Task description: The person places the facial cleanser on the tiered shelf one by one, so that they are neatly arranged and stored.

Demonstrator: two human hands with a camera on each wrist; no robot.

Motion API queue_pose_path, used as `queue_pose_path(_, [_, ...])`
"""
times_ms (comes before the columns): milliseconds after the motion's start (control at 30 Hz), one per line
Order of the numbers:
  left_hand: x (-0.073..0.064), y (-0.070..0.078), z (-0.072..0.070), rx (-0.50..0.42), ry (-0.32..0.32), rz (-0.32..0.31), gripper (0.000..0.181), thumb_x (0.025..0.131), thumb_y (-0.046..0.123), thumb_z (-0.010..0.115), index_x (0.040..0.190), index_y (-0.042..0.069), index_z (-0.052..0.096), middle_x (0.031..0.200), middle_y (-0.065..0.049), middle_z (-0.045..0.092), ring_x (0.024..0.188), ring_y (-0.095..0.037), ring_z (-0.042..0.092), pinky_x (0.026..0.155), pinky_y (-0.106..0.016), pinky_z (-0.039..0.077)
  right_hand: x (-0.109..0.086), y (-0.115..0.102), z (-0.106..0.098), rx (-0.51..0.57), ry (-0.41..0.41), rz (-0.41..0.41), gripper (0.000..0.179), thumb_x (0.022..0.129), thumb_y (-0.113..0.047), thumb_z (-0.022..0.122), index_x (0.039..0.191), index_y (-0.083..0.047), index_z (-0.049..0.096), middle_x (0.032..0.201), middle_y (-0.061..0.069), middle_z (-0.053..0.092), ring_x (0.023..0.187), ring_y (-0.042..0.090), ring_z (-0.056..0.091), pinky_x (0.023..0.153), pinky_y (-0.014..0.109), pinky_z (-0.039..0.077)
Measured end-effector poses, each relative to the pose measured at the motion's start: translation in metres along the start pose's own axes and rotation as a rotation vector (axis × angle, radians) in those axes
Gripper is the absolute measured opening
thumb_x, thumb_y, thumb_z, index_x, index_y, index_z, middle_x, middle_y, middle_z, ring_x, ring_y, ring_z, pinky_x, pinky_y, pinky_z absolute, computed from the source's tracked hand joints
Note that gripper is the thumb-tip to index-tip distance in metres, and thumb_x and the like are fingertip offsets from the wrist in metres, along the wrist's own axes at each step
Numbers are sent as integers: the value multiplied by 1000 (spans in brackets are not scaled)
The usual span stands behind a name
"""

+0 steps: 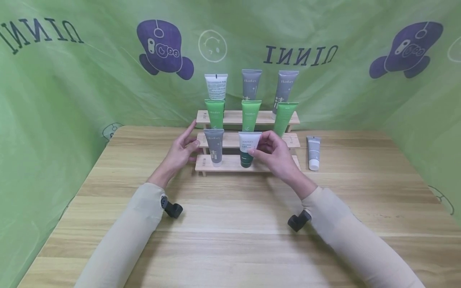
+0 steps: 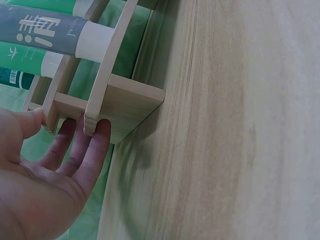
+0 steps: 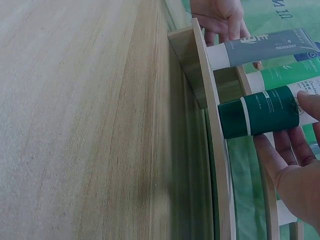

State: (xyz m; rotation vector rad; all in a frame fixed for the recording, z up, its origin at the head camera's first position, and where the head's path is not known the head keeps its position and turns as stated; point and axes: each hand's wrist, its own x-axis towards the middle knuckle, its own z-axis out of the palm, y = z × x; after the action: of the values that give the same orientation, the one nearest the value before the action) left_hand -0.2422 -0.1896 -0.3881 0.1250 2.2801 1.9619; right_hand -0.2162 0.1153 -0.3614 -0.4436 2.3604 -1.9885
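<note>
A white and dark green squeeze tube [image 1: 249, 151] stands cap-down on the lowest tier of a three-tier wooden stand [image 1: 230, 169]. My right hand [image 1: 276, 154] pinches its upper part between thumb and fingers; in the right wrist view its green cap [image 3: 234, 120] meets the board. My left hand [image 1: 180, 150] holds the stand's left end, with the thumb on the middle tier and fingers around the board ends [image 2: 92, 117]. Left of the held tube, a grey tube [image 1: 215, 148] stands on the same tier.
Green tubes [image 1: 215, 114] stand on the middle tier, the right one [image 1: 285, 119] tilted. The top tier carries a white tube [image 1: 216, 87] and two grey tubes [image 1: 251, 85]. Another grey tube [image 1: 314, 153] lies on the table right of the stand. A green curtain [image 1: 230, 16] hangs behind.
</note>
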Motion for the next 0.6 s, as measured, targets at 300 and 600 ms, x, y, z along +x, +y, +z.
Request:
queue_pose_path(300, [0, 1, 0, 6, 2, 11, 71, 105, 6, 47, 159, 43, 19, 148, -24, 43, 119, -41, 57, 89, -49, 59, 0, 1, 0, 14, -5, -32, 34, 89, 3, 73, 114, 0, 52, 116, 17, 64, 108, 26, 63, 99, 33, 52])
queue_pose_path(600, [0, 0, -1, 6, 1, 5, 72, 105, 6, 47, 159, 44, 18, 149, -24, 43, 119, -40, 57, 90, -49, 58, 0, 2, 1, 8, 6, -34, 34, 88, 3, 74, 115, -1, 53, 115, 16, 64, 106, 25, 63, 98, 33, 53])
